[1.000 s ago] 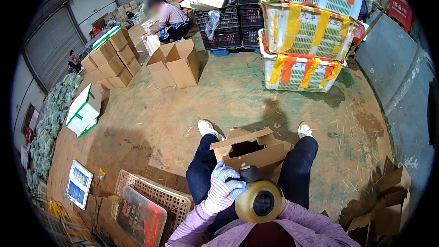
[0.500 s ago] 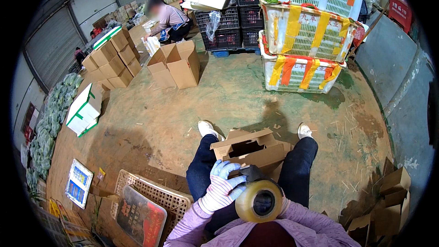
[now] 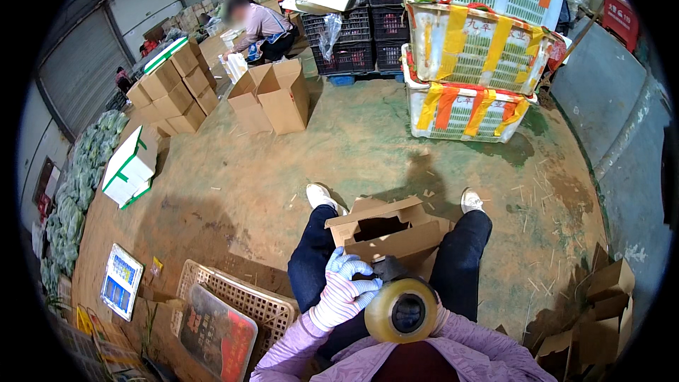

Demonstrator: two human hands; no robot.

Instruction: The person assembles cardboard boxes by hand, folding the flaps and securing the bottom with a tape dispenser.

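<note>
A tape dispenser with a large roll of clear yellowish tape point(image 3: 382, 320) is held up in front of my body. My right hand point(image 3: 442, 317) grips it from behind, largely hidden by the roll. My left hand point(image 3: 344, 291), in a white glove with blue and pink stripes, has its fingers bent and pinched beside the dispenser's dark head point(image 3: 388, 267). Whatever lies between those fingertips is too small to make out. An open cardboard box point(image 3: 396, 242) rests between my legs, flaps raised and its inside dark.
Stacked white baskets point(image 3: 467, 110) with yellow and orange tape stand ahead right, beside black crates point(image 3: 346, 59). Ahead left are another open carton point(image 3: 283, 102), piled cartons point(image 3: 173, 105) and a crouching person point(image 3: 265, 28). A beige plastic crate point(image 3: 237, 290) lies left; flattened cardboard point(image 3: 601, 332), right.
The fingers of my left hand have shifted slightly at the dispenser's head, which has tilted a little. The roll and the box stay nearly in place.
</note>
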